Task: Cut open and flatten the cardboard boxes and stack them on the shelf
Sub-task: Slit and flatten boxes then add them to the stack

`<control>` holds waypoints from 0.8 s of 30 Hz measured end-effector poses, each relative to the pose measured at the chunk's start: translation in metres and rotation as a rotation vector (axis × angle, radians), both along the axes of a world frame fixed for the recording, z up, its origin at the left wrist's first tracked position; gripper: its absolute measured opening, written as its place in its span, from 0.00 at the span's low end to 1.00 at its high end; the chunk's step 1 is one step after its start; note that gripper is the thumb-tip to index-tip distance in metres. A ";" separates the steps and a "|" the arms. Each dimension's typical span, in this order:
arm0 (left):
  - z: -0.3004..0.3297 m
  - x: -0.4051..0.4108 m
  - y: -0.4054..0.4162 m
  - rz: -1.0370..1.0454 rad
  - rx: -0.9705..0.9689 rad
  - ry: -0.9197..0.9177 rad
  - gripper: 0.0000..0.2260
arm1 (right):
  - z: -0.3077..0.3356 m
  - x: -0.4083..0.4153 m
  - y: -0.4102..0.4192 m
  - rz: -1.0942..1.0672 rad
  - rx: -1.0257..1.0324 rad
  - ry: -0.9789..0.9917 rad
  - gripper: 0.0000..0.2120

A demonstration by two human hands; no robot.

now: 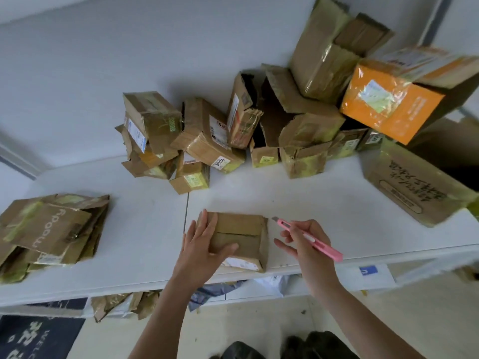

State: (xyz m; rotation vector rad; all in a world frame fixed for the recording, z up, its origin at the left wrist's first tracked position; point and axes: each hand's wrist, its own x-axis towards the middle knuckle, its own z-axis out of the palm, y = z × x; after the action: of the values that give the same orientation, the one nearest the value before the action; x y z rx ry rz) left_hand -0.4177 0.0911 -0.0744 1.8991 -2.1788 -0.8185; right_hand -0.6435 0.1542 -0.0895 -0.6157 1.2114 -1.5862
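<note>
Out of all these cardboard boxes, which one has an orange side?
The large box at the far right of the pile, tilted atop the others. Its broad face is bright orange with a pale label under shiny tape; all the other boxes are plain brown.

bright, even light | soft shadows | edges warped, slightly blurred

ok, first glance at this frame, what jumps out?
The orange box at the far right, atop the heap of unopened cartons against the wall. Next, the pink utility knife in the right hand, blade out beside the small box the left hand steadies. Flattened cardboard lies stacked at left.
</note>
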 end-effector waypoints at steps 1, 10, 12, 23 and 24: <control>0.000 -0.001 -0.003 0.028 -0.043 0.001 0.38 | 0.001 0.001 -0.006 0.003 -0.003 -0.006 0.02; -0.002 -0.003 -0.007 0.004 0.073 -0.030 0.53 | -0.012 0.019 -0.026 0.001 -0.033 -0.031 0.05; 0.000 -0.002 -0.009 -0.005 0.139 -0.013 0.52 | -0.019 0.020 -0.022 0.007 -0.044 -0.041 0.07; 0.002 -0.006 -0.008 0.008 0.133 0.005 0.46 | -0.026 0.017 -0.022 0.071 -0.092 0.281 0.08; 0.002 -0.007 -0.008 0.007 0.128 -0.002 0.45 | -0.027 0.016 -0.021 0.079 -0.103 0.319 0.07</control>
State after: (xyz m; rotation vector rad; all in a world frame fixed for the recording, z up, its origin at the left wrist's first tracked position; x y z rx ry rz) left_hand -0.4244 0.0832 -0.0728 1.9647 -2.1674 -0.9771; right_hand -0.6278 0.1332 -0.1160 -1.0011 1.3237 -1.5297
